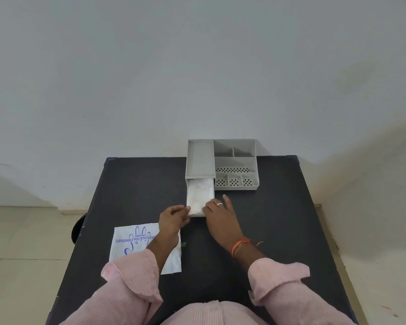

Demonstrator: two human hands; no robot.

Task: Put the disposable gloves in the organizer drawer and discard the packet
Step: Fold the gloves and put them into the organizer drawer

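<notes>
On the near-left part of the dark desk (131, 184) lies the flat white packet (136, 245), printed in blue with a hand outline and the words "DISPOSABLE POLYETHYLENE"; the left forearm in a pink sleeve (131, 285) crosses over its right side. Further right, the left hand (172, 218) reaches to the front-left corner of the pulled-out drawer (198, 215), its fingers (185, 208) curled and pinching that corner. Inside the drawer sits a pale, crinkled stack of disposable gloves (201, 192), filling most of the exposed tray. At the drawer's front-right corner rests the right hand (220, 215), a ring on one finger and orange threads at the wrist; its fingers are loosely spread, some touching the drawer's edge, one pointing away over the desk, grasping nothing firmly. Behind the drawer, at the far edge of the desk, stands the grey organizer (234, 160), with open compartments and perforated sections on its right side.
</notes>
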